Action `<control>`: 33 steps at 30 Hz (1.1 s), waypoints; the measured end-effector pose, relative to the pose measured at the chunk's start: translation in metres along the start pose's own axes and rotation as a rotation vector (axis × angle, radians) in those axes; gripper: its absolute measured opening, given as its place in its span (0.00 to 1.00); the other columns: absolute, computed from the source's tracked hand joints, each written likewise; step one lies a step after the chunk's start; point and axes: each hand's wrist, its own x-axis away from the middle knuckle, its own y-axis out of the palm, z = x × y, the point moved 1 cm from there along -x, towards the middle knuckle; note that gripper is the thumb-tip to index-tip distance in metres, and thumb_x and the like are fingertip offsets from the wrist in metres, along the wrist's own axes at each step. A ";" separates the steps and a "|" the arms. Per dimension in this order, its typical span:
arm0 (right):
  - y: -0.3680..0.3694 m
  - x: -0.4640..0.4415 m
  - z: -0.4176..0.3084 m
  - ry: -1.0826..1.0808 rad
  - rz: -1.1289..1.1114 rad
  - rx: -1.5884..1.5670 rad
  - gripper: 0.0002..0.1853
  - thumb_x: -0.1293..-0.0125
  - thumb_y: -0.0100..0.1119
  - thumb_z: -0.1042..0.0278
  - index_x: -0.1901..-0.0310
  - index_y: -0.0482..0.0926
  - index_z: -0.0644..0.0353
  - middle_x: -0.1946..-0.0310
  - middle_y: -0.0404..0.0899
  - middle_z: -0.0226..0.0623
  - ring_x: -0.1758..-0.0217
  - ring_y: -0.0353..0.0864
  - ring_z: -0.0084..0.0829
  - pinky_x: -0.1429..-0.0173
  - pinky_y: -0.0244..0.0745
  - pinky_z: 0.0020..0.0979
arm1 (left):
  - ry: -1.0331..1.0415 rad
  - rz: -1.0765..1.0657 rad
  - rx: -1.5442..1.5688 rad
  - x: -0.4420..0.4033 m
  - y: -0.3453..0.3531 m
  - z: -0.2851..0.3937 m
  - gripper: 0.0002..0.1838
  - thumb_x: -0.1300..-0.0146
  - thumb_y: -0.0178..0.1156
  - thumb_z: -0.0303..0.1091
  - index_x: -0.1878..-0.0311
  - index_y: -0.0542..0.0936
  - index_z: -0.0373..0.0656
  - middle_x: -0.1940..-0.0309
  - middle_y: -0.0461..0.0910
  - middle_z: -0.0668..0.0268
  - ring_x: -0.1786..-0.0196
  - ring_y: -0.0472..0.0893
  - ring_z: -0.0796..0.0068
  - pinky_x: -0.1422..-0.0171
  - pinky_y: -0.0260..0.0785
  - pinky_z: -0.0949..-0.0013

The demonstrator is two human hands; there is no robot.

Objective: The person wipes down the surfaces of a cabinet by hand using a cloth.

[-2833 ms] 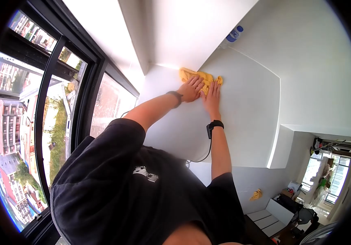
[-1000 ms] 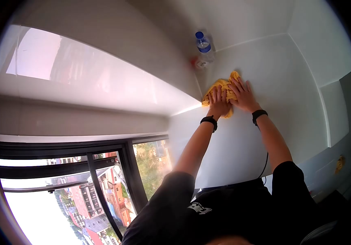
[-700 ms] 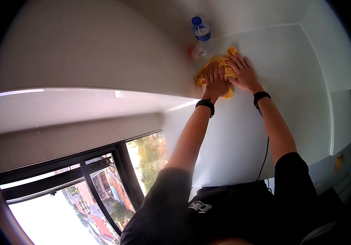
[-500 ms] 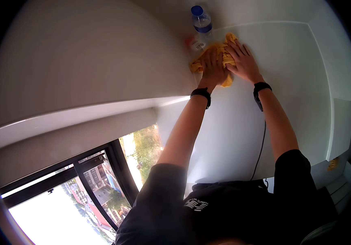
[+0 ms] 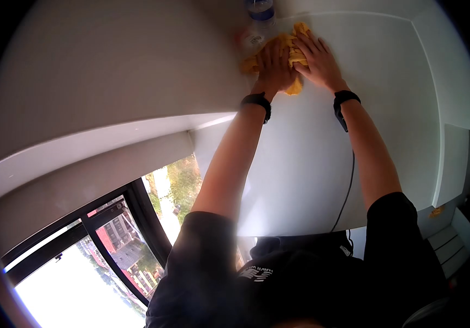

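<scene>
Farther reach, close to the bottle

Left hand [image 5: 275,70]: flat, fingers a little apart, pressing down rather than gripping. Right hand [image 5: 320,61]: also flat, fingers spread wide, beside the left and near it.

Under both, the yellow cloth [image 5: 297,54], bunched on the white surface [image 5: 300,169], its left end up by the white panel [image 5: 136,76].

Change over the last second: hands and cloth have gone farther from me together, and the gap to the bottle [image 5: 261,12] has narrowed. My grasp looks the same, both palms on one cloth. My judgement: this is wiping, and the pass has got to the far part of the surface, with less room left around the bottle.

Containers: bottle is clear plastic with a blue label, standing just beyond the cloth, its top cut off; cannot tell what it holds. Just beside it, a red-and-white thing [image 5: 247,39], dim; cannot tell whether it is a container.

Farther out: black cable [image 5: 345,197] down to the near edge, dark window frame [image 5: 147,218] on my left, small yellow thing [image 5: 436,211] beyond the surface, right.
</scene>
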 end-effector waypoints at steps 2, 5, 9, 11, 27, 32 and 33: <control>0.007 0.001 0.003 -0.014 0.014 0.025 0.34 0.29 0.58 0.43 0.26 0.69 0.48 0.21 0.64 0.34 0.16 0.57 0.43 0.15 0.53 0.50 | -0.006 -0.011 0.038 -0.002 -0.002 -0.001 0.43 0.23 0.45 0.61 0.16 0.54 0.42 0.15 0.41 0.51 0.15 0.41 0.39 0.17 0.35 0.29; 0.019 0.003 0.009 -0.054 0.027 0.061 0.33 0.28 0.56 0.42 0.26 0.69 0.48 0.21 0.64 0.35 0.15 0.57 0.43 0.15 0.53 0.49 | -0.100 -0.196 -0.052 -0.006 -0.019 0.010 0.42 0.22 0.39 0.61 0.15 0.51 0.44 0.13 0.40 0.54 0.15 0.41 0.41 0.16 0.37 0.33; 0.016 0.011 0.000 0.020 -0.054 0.103 0.36 0.28 0.56 0.41 0.23 0.64 0.48 0.18 0.57 0.36 0.14 0.51 0.44 0.16 0.51 0.54 | -0.212 -0.368 -0.014 0.001 -0.034 0.022 0.39 0.20 0.32 0.58 0.13 0.43 0.51 0.12 0.32 0.59 0.12 0.32 0.48 0.13 0.26 0.36; 0.015 0.010 0.008 0.009 -0.049 0.058 0.38 0.28 0.58 0.40 0.23 0.63 0.48 0.18 0.56 0.38 0.13 0.49 0.47 0.16 0.50 0.57 | -0.246 -0.356 -0.041 0.003 -0.043 0.031 0.40 0.19 0.31 0.60 0.13 0.43 0.50 0.12 0.31 0.59 0.11 0.31 0.49 0.13 0.26 0.37; -0.029 0.035 -0.050 -0.028 -0.190 -0.048 0.44 0.31 0.61 0.34 0.24 0.65 0.59 0.18 0.53 0.49 0.14 0.45 0.56 0.15 0.46 0.59 | 0.188 -0.571 -0.029 0.038 -0.095 -0.027 0.45 0.22 0.36 0.69 0.14 0.51 0.47 0.12 0.31 0.52 0.12 0.28 0.46 0.13 0.26 0.37; -0.059 0.034 -0.038 -0.049 -0.201 -0.066 0.43 0.30 0.62 0.36 0.24 0.65 0.59 0.18 0.53 0.48 0.14 0.47 0.55 0.15 0.47 0.60 | 0.182 -0.560 -0.008 0.034 -0.119 0.000 0.46 0.24 0.39 0.71 0.14 0.53 0.50 0.12 0.34 0.59 0.11 0.30 0.54 0.11 0.25 0.43; -0.061 0.030 -0.032 -0.058 -0.170 -0.041 0.42 0.30 0.62 0.36 0.25 0.65 0.59 0.18 0.53 0.47 0.14 0.47 0.55 0.16 0.47 0.60 | 0.177 -0.514 -0.026 0.024 -0.114 0.002 0.46 0.24 0.39 0.72 0.14 0.53 0.50 0.12 0.35 0.60 0.11 0.30 0.55 0.11 0.25 0.44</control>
